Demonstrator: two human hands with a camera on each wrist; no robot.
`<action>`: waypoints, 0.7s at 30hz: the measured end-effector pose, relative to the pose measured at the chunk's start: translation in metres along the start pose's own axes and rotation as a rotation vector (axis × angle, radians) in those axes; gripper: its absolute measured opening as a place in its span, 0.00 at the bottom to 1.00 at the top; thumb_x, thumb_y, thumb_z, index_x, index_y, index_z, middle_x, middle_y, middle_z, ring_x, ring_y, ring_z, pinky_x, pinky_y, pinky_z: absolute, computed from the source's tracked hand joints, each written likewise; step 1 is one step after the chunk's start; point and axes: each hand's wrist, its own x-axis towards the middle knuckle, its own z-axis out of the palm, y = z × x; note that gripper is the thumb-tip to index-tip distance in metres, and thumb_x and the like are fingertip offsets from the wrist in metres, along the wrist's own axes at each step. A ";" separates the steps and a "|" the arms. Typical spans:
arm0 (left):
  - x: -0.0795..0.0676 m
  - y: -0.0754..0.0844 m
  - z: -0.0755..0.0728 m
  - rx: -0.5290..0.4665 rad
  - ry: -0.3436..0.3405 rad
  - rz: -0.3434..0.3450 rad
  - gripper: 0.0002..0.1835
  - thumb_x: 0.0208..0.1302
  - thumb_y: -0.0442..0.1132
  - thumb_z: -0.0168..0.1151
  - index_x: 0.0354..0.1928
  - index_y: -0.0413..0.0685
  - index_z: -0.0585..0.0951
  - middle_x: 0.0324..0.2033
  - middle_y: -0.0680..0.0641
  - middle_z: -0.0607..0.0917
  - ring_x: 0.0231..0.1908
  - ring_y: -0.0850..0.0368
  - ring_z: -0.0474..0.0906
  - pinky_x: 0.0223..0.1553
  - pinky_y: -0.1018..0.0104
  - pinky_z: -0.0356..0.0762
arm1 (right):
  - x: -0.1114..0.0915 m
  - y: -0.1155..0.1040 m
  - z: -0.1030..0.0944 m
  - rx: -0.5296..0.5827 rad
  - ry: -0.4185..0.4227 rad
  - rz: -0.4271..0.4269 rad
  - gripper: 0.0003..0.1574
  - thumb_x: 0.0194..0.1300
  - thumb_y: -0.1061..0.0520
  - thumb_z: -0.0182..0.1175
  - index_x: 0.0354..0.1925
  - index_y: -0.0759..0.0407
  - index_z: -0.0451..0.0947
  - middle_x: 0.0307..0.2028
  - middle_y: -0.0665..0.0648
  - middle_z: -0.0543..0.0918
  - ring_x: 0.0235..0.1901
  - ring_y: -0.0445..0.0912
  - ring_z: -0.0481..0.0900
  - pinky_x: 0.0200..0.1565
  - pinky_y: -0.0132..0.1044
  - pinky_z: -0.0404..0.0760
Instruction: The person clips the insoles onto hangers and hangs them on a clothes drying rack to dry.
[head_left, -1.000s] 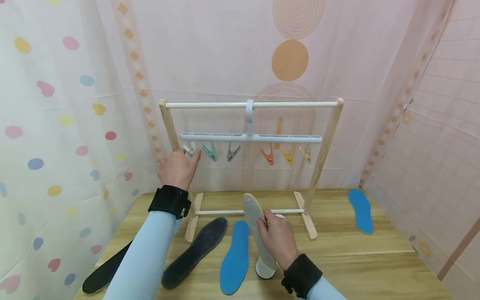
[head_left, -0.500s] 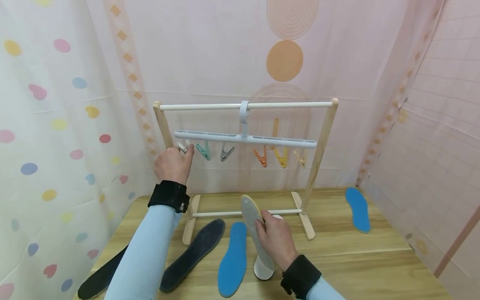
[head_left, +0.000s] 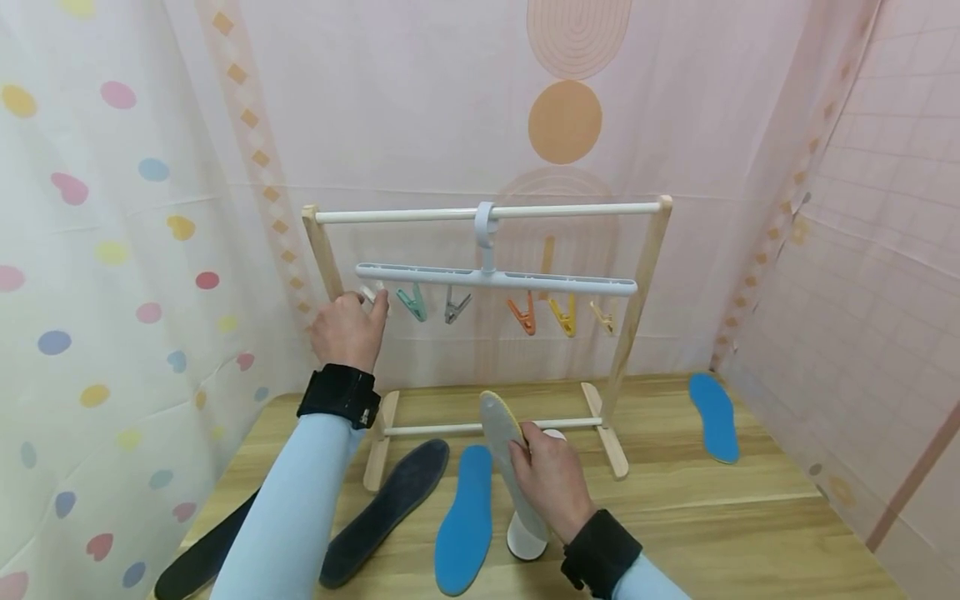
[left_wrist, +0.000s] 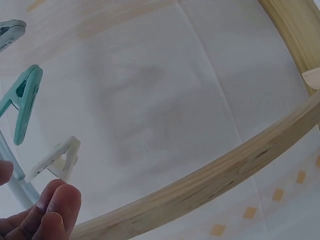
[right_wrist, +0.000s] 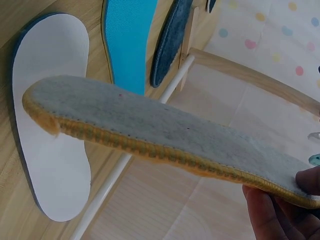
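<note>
Right hand [head_left: 555, 479] pinches grey insole [right_wrist: 150, 121], probably light, bendy; hold its edges. Left hand [head_left: 347, 332] curls by white clip [left_wrist: 56, 154], grip unclear

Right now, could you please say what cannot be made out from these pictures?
Head: lower end of the white clip, behind the left hand.
Head: far end of the leftmost black insole, behind the left sleeve.
Head: part of the white insole, behind the grey insole.
Right wrist: one end of that grey insole, past the right edge.
</note>
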 end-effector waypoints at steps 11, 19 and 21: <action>-0.015 0.005 -0.008 0.027 0.033 0.002 0.29 0.60 0.58 0.52 0.43 0.36 0.80 0.33 0.35 0.82 0.24 0.41 0.77 0.23 0.53 0.71 | -0.001 0.011 -0.010 0.039 -0.030 -0.043 0.09 0.60 0.58 0.59 0.40 0.59 0.75 0.32 0.57 0.83 0.26 0.42 0.81 0.22 0.27 0.74; -0.025 0.010 -0.012 0.055 0.042 -0.024 0.29 0.60 0.58 0.53 0.44 0.36 0.80 0.34 0.35 0.82 0.25 0.40 0.77 0.24 0.52 0.71 | 0.000 0.018 -0.017 0.056 -0.047 -0.075 0.11 0.60 0.57 0.60 0.41 0.59 0.76 0.32 0.56 0.83 0.26 0.42 0.81 0.23 0.29 0.75; -0.027 0.011 -0.013 0.067 0.035 -0.032 0.29 0.60 0.58 0.53 0.44 0.36 0.80 0.33 0.35 0.82 0.25 0.40 0.77 0.24 0.52 0.71 | 0.000 0.019 -0.019 0.058 -0.052 -0.084 0.11 0.60 0.57 0.60 0.41 0.59 0.76 0.32 0.57 0.83 0.26 0.42 0.81 0.23 0.29 0.75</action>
